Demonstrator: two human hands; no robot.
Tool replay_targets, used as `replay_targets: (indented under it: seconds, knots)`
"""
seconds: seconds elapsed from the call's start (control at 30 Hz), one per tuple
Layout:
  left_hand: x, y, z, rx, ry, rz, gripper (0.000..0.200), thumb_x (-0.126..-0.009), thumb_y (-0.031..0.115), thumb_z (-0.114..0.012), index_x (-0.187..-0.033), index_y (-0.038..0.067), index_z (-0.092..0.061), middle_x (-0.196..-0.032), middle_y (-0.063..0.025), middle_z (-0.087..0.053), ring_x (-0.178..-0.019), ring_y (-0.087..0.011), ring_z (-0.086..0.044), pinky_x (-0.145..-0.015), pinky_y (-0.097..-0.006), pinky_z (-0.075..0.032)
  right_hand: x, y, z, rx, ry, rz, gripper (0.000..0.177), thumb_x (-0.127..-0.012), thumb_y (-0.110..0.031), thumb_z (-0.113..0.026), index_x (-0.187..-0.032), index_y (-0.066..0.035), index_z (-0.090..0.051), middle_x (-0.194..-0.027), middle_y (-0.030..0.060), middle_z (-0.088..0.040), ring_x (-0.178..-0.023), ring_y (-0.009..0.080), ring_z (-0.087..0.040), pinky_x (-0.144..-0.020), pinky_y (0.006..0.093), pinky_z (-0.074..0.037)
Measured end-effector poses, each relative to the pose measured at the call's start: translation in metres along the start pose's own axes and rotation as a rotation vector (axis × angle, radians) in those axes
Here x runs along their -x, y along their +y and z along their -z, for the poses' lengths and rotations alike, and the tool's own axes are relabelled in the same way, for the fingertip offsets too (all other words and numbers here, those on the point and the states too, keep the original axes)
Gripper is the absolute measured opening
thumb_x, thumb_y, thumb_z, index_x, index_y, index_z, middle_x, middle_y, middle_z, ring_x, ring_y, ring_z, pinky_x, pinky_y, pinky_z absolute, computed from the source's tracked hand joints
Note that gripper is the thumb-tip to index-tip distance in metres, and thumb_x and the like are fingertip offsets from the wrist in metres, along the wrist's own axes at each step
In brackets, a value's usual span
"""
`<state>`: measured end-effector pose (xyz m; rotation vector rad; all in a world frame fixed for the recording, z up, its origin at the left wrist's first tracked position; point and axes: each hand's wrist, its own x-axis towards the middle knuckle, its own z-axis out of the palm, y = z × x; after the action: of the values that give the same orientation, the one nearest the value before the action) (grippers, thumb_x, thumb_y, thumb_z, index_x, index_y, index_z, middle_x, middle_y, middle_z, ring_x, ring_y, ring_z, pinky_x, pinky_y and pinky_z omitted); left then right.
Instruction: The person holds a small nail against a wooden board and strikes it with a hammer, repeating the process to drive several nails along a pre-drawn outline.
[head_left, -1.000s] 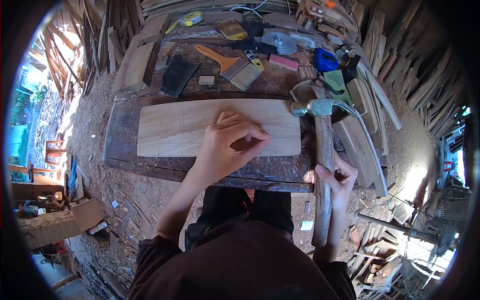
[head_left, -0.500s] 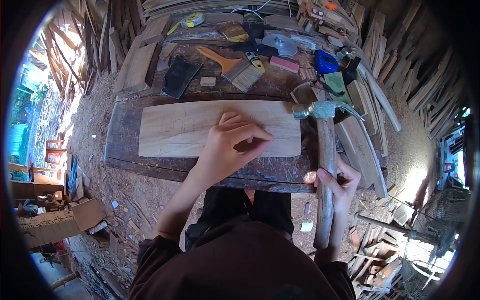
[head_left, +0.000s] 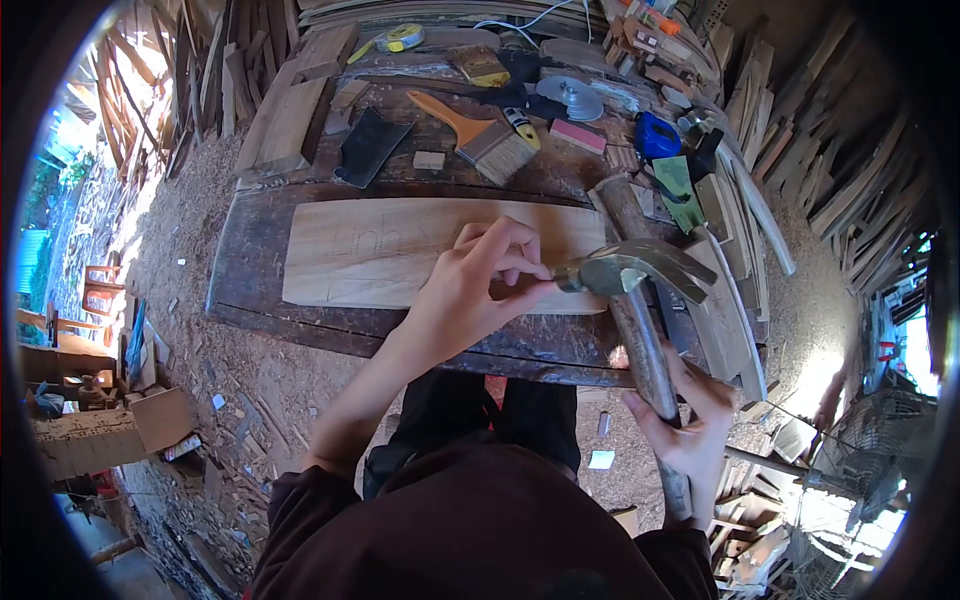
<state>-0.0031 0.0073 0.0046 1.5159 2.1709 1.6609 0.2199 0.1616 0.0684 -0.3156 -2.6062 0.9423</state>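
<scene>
Board [head_left: 375,262] stretches uncovered leftward — hammer [head_left: 637,340] overhangs its right edge.

The one camera is sitting on the head of the person, and it is facing forward and steeply down. The dark shirt [head_left: 480,520] is lying closest, filling the bottom middle. The left hand [head_left: 468,285] is showing near the centre, the right hand [head_left: 695,425] lower at the right, and the workbench [head_left: 255,250] is spreading beyond. The lens is taking a very wide field, so leaning planks [head_left: 855,160] are curving at the side.
</scene>
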Motion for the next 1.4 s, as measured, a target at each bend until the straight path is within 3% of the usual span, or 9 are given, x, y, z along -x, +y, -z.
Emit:
replay_targets:
  seconds: [0.13,0.33,0.57,0.67,0.73,0.97,1.13,1.23,1.4]
  knots:
    - [0.000,-0.001,0.000,-0.019,0.007,-0.046,0.035,-0.076,0.008,-0.082,-0.094,0.007,-0.051,-0.085,-0.0027,-0.070,-0.067,-0.0099,-0.059,-0.063,-0.0242,-0.051,0.004,0.001,0.004,-0.005,0.140,0.090,0.060,-0.066,-0.005,-0.081,-0.122,0.007,-0.062,-0.096,0.0233,-0.072,-0.084,0.0235,-0.072,-0.078,0.0318,-0.054]
    - [0.000,-0.002,-0.001,0.004,0.012,-0.033,0.035,-0.075,0.005,-0.082,-0.091,0.007,-0.050,-0.085,-0.0024,-0.065,-0.068,-0.0097,-0.060,-0.063,-0.0246,-0.052,-0.006,-0.009,0.005,0.041,-0.045,-0.035,0.059,-0.067,-0.006,-0.080,-0.121,0.009,-0.062,-0.093,0.0223,-0.072,-0.083,0.0242,-0.073,-0.078,0.0318,-0.055]
    - [0.001,-0.001,0.001,-0.014,-0.013,-0.016,0.035,-0.075,0.006,-0.082,-0.090,0.008,-0.049,-0.084,-0.0025,-0.068,-0.069,-0.0100,-0.061,-0.063,-0.0250,-0.052,-0.001,0.000,-0.004,-0.018,0.070,0.083,0.058,-0.069,-0.004,-0.079,-0.123,0.007,-0.061,-0.093,0.0215,-0.072,-0.085,0.0257,-0.073,-0.076,0.0315,-0.056]
    - [0.001,0.000,-0.001,0.021,-0.004,0.014,0.035,-0.076,0.006,-0.082,-0.090,0.008,-0.050,-0.081,-0.0025,-0.069,-0.070,-0.0108,-0.062,-0.064,-0.0248,-0.051,-0.001,0.000,-0.003,0.022,0.002,0.058,0.059,-0.069,-0.004,-0.077,-0.126,0.003,-0.061,-0.081,0.0162,-0.067,-0.065,0.0197,-0.065,-0.061,0.0332,-0.051]
    - [0.001,0.000,-0.001,0.039,0.007,0.026,0.035,-0.076,0.006,-0.081,-0.091,0.008,-0.050,-0.080,-0.0025,-0.069,-0.070,-0.0112,-0.062,-0.064,-0.0248,-0.050,0.000,-0.005,0.000,0.002,0.041,0.009,0.057,-0.070,-0.003,-0.079,-0.124,0.007,-0.061,-0.090,0.0206,-0.072,-0.085,0.0250,-0.073,-0.075,0.0316,-0.056]
    - [0.002,0.001,0.000,0.090,0.004,0.074,0.034,-0.076,0.006,-0.079,-0.096,0.007,-0.051,-0.087,-0.0041,-0.070,-0.076,-0.0184,-0.060,-0.076,-0.0320,-0.049,-0.002,-0.007,0.004,0.013,-0.050,-0.061,0.057,-0.070,-0.002,-0.079,-0.123,0.008,-0.061,-0.090,0.0201,-0.072,-0.083,0.0222,-0.073,-0.074,0.0294,-0.055]
    - [0.002,0.000,0.002,0.407,0.178,0.187,0.029,-0.075,0.005,-0.080,-0.094,0.006,-0.059,-0.088,-0.0039,-0.072,-0.070,-0.0146,-0.060,-0.080,-0.0315,-0.048,0.004,0.011,-0.005,-0.381,0.138,-0.213,0.056,-0.073,0.003,-0.075,-0.126,0.008,-0.059,-0.079,0.0110,-0.070,-0.063,0.0116,-0.061,-0.062,0.0269,-0.050]
    - [0.000,-0.001,0.004,0.059,0.152,-0.041,0.020,-0.075,0.005,-0.081,-0.089,0.006,-0.067,-0.081,-0.0034,-0.071,-0.067,-0.0137,-0.060,-0.080,-0.0309,-0.047,-0.003,0.033,-0.018,-0.523,0.245,-0.260,0.056,-0.075,0.005,-0.074,-0.129,0.009,-0.058,-0.075,0.0066,-0.069,-0.062,0.0109,-0.060,-0.061,0.0248,-0.048]
    - [0.000,-0.003,0.003,-0.017,0.087,-0.119,0.013,-0.073,0.005,-0.082,-0.080,0.006,-0.071,-0.079,-0.0035,-0.072,-0.070,-0.0161,-0.065,-0.078,-0.0309,-0.046,-0.009,0.065,-0.036,-0.722,0.254,-0.421,0.055,-0.077,-0.001,-0.076,-0.128,0.007,-0.059,-0.098,0.0044,-0.068,-0.082,0.0073,-0.057,-0.077,0.0219,-0.044]
